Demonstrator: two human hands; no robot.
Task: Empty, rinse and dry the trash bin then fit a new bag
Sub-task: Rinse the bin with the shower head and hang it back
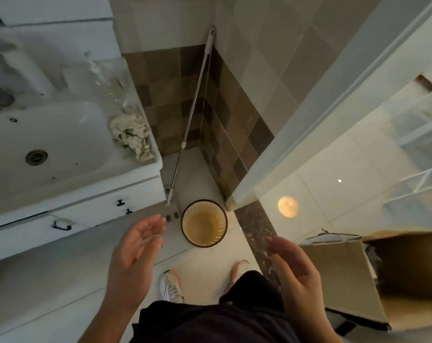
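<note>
Pale tiled floor (205, 258) carries round amber plastic trash bin (204, 223), upright; open brown cardboard box (346, 276) at right; mop's foot (169, 194) beside bin.

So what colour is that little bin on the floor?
The bin is translucent amber-yellow with a dark brown rim, seen from the head view.

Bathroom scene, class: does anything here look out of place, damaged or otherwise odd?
Two things. A crumpled cloth lies bunched on the right rim of the sink rather than hung or folded. The cardboard box at the right has a torn, ragged edge. The trash bin stands upright with no bag fitted.
</note>
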